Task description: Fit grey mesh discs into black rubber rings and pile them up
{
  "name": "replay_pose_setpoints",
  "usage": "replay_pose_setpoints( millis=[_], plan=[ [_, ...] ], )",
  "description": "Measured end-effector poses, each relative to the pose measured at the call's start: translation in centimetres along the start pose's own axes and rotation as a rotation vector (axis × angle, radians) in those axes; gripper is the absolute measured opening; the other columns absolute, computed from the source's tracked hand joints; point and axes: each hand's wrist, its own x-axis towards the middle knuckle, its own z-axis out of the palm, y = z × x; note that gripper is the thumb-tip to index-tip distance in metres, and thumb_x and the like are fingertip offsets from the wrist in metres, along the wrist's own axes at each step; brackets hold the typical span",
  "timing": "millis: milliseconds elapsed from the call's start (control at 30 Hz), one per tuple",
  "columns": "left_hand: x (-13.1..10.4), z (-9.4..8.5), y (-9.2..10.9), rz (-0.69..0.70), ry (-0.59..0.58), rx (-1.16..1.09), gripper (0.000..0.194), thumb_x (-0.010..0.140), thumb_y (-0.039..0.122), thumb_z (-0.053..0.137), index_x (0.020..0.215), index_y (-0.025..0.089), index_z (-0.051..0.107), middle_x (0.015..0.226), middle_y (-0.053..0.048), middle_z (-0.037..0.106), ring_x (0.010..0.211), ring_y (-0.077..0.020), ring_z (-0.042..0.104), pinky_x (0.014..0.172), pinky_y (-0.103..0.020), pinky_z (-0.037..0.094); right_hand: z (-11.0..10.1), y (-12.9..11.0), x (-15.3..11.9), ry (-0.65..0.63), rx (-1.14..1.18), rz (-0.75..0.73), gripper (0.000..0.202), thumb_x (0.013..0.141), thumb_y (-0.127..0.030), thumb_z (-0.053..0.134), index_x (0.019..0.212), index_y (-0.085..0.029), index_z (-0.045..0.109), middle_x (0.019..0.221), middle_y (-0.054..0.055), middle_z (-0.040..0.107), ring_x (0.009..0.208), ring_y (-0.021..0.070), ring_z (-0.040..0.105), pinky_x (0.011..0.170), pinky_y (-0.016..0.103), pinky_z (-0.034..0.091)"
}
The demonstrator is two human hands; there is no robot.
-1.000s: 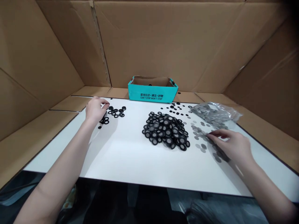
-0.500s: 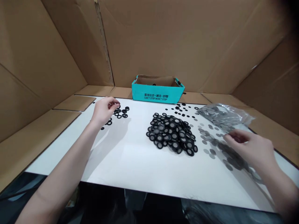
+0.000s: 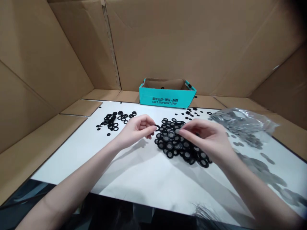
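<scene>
My left hand (image 3: 141, 127) pinches a black ring (image 3: 157, 128) between thumb and fingertips, just left of the central pile. In my right hand (image 3: 203, 132) a small grey disc (image 3: 177, 131) is held at the fingertips, above the pile. The pile (image 3: 169, 146) is made of black rings with grey centres. Loose black rings (image 3: 115, 126) lie in a group to the left. Grey discs (image 3: 256, 166) are scattered on the right, partly hidden under my right forearm.
A turquoise box (image 3: 168, 97) stands at the back of the white table (image 3: 134, 172). Small black pieces (image 3: 188, 112) lie before it. A clear plastic bag of grey discs (image 3: 242, 123) rests at the right. Cardboard walls (image 3: 182, 41) surround the table.
My left hand has moved right from the loose rings, now showing a black ring. My right hand has moved left from the scattered discs to above the pile, with a grey disc. The view has shifted slightly.
</scene>
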Motion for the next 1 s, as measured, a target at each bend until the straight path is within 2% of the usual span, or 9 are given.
replay_pose_setpoints(
  millis=[67, 167, 367, 467, 600, 767, 1000],
  plan=[
    [-0.3, 0.5, 0.3, -0.023, -0.06, -0.103, 0.019, 0.084, 0.029, 0.068, 0.087, 0.013, 0.058, 0.07, -0.001, 0.065, 0.061, -0.0095, 0.063, 0.061, -0.021, 0.052, 1.7, -1.0, 0.4, -0.076, 0.011, -0.049, 0.017, 0.08, -0.032, 0.072, 0.068, -0.022, 0.067, 0.063, 0.001, 0.068, 0.057, 0.0138, 0.057, 0.053, 0.028, 0.043],
    [-0.6, 1.0, 0.5, -0.044, -0.098, -0.181, 0.018, 0.084, 0.028, 0.069, 0.086, 0.013, 0.058, 0.069, 0.0, 0.066, 0.061, -0.0089, 0.065, 0.062, -0.02, 0.051, 2.9, -1.2, 0.1, -0.056, 0.04, -0.068, 0.016, 0.081, -0.028, 0.072, 0.068, -0.021, 0.065, 0.063, 0.0, 0.066, 0.056, 0.0125, 0.055, 0.052, 0.026, 0.04],
    [-1.0, 2.3, 0.2, -0.093, -0.145, -0.262, 0.019, 0.083, 0.024, 0.072, 0.087, 0.013, 0.057, 0.07, -0.002, 0.07, 0.062, -0.0103, 0.068, 0.062, -0.021, 0.053, 2.4, 0.2, -1.3, 0.032, -0.007, -0.094, 0.012, 0.081, -0.025, 0.073, 0.071, -0.022, 0.066, 0.062, -0.001, 0.064, 0.055, 0.0124, 0.055, 0.052, 0.027, 0.042],
    [-1.1, 2.8, 0.3, -0.13, -0.15, -0.321, 0.023, 0.082, 0.027, 0.074, 0.087, 0.014, 0.057, 0.075, -0.004, 0.072, 0.067, -0.012, 0.071, 0.065, -0.022, 0.055, 2.2, 0.3, -1.5, -0.009, -0.059, -0.118, 0.005, 0.084, -0.024, 0.069, 0.08, -0.022, 0.069, 0.068, 0.0, 0.067, 0.057, 0.0133, 0.057, 0.052, 0.027, 0.043],
    [-1.2, 3.0, 0.1, -0.158, -0.12, -0.361, 0.026, 0.08, 0.029, 0.078, 0.085, 0.013, 0.057, 0.077, -0.005, 0.074, 0.068, -0.0118, 0.072, 0.066, -0.021, 0.056, 2.5, 0.2, -1.6, -0.105, -0.096, -0.186, 0.015, 0.09, -0.019, 0.059, 0.077, -0.022, 0.067, 0.07, 0.003, 0.068, 0.061, 0.0141, 0.06, 0.054, 0.027, 0.046],
    [-1.2, 3.2, -0.2, -0.174, -0.097, -0.335, 0.029, 0.077, 0.031, 0.08, 0.083, 0.014, 0.057, 0.072, -0.003, 0.072, 0.064, -0.0117, 0.07, 0.064, -0.021, 0.054, 2.8, 0.5, -1.9, -0.089, -0.124, -0.18, 0.011, 0.089, -0.019, 0.06, 0.078, -0.022, 0.063, 0.07, 0.002, 0.067, 0.062, 0.0148, 0.06, 0.054, 0.027, 0.047],
    [-1.2, 2.9, 0.0, -0.109, -0.153, -0.22, 0.014, 0.085, 0.024, 0.068, 0.087, 0.013, 0.061, 0.07, 0.0, 0.066, 0.063, -0.0087, 0.063, 0.064, -0.019, 0.05, 2.9, 0.4, -1.9, -0.174, -0.076, -0.201, 0.019, 0.09, -0.019, 0.059, 0.07, -0.02, 0.06, 0.063, 0.0, 0.062, 0.057, 0.0123, 0.057, 0.054, 0.025, 0.045]
  ],
)
